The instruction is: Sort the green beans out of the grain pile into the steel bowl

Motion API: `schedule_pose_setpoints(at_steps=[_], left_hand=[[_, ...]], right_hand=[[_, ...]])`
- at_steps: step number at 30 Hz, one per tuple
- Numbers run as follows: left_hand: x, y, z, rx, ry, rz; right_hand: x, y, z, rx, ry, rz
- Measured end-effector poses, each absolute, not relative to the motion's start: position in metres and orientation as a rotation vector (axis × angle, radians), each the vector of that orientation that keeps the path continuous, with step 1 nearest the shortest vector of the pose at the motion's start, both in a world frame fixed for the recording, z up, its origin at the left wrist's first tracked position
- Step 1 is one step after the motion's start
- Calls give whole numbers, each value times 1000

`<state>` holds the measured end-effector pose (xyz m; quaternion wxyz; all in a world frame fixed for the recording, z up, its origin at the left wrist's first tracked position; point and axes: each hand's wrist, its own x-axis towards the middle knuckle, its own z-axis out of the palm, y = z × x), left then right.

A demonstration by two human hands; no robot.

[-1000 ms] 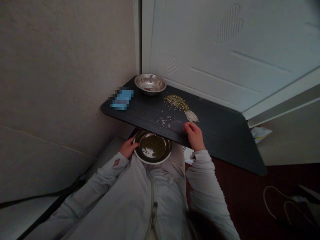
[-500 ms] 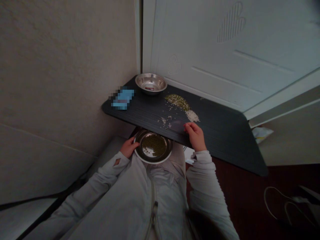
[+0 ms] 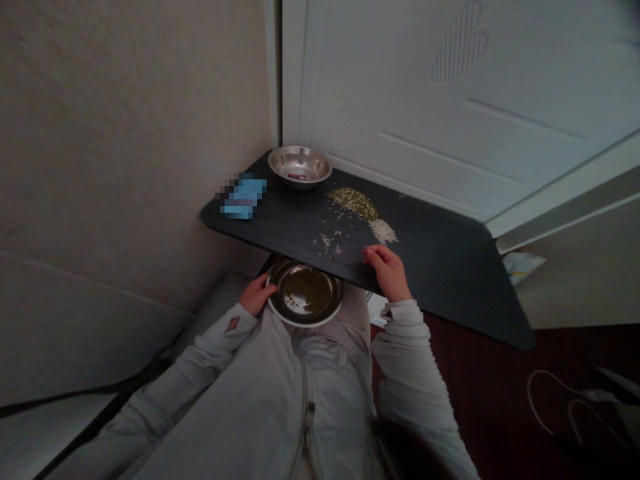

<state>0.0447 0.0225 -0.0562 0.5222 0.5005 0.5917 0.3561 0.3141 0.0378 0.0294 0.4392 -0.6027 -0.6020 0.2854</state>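
Note:
My left hand is closed on the left rim of a steel bowl, thumb over the edge. The bowl sits in my lap under the table's near edge, with small green beans inside. My right hand is pinched at the near edge of the dark table. Between thumb and forefinger it grips a thin clear plastic piece, faint against the tabletop. Just beyond those fingers lie a pile of white grains and a mixed green and white pile. A few loose white grains are scattered to the left.
A second steel bowl, with a label inside, stands at the back left of the dark table. A blurred blue item lies near the left corner. A wall and a white door border the table. A cable lies at lower right.
The clear piece in my right hand shows more faintly now, and the fingers have shifted very slightly. My left hand and the bowls stay in place.

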Motion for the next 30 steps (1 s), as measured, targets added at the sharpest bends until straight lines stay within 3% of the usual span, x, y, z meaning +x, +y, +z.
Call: schedule_pose_setpoints(at_steps=[20,25,30], left_hand=[[48,21,-44,1192,1449,836],[47,21,-50,1179,1420,849],[48,19,-46,1181,1417,860]], right_hand=[[298,37,32,-1454,-1804,833],[305,40,37,-1380,-1631,937],[314,57,30,-1433,-1338,728]])
